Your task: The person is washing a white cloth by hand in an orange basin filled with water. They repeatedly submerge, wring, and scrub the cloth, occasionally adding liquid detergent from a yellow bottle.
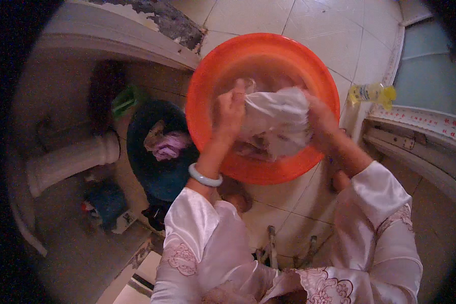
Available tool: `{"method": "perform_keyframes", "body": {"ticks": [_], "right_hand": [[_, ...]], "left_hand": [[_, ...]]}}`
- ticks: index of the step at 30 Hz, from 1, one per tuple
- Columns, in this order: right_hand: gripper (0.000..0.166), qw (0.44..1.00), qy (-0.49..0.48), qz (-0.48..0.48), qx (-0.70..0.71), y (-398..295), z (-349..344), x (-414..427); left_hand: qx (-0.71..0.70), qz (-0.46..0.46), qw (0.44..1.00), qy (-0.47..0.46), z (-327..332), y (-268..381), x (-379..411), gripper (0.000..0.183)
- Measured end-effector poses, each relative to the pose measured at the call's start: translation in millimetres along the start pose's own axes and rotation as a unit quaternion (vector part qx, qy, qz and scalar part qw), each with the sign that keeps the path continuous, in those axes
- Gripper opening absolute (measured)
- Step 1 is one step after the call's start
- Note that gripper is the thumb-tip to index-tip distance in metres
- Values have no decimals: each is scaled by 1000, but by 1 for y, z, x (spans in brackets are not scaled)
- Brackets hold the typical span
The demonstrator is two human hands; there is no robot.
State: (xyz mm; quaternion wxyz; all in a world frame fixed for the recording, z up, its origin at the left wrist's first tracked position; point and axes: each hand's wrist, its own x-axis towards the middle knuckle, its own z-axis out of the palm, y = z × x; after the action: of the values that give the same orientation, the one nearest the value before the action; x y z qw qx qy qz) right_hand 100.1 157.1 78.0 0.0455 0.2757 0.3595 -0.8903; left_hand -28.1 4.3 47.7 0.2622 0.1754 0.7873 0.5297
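A large orange plastic basin [205, 102] stands on the tiled floor in front of me, with water and wet cloth in it. Over the basin, a light-coloured wet cloth [277, 110] is stretched between my two hands. My left hand [231, 110], below a pale bangle [205, 175], grips the cloth's left end. At its right end my right hand [319, 114] is closed on the cloth, somewhat blurred. The lower part of the cloth hangs into the basin, and its edges there are hard to make out.
Left of the orange basin is a dark basin [155, 182] holding a lilac cloth [169, 146]. A green plastic object [126, 102] lies behind it, near a white pipe [76, 163]. At right, a yellow-capped clear bottle [368, 93] lies by a door track [418, 121].
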Motion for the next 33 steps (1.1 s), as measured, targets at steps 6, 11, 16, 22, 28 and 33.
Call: {"method": "perform_keyframes", "body": {"ticks": [6, 11, 16, 22, 28, 33], "right_hand": [[37, 928, -59, -151, -335, -19, -6, -19], [34, 916, -111, -64, -381, -35, -4, -19], [35, 983, -11, -114, -142, -43, -35, -26], [56, 992, 81, -92, -18, -63, -38, -28], [66, 894, -89, -159, -410, -49, -15, -13], [39, 831, -156, -54, -532, -43, -7, 4]], "left_hand": [[-170, -110, 975, -94, 6, 30, -20, 46], [-194, -12, 956, -221, 7, 64, -15, 43], [106, 61, 937, -327, -12, 24, -11, 31], [-189, 16, 971, -148, -45, -16, -16, 27], [-186, 79, 974, -97, -59, 54, -23, 27], [-505, 29, 851, -142, -53, 57, -16, 33]]}}
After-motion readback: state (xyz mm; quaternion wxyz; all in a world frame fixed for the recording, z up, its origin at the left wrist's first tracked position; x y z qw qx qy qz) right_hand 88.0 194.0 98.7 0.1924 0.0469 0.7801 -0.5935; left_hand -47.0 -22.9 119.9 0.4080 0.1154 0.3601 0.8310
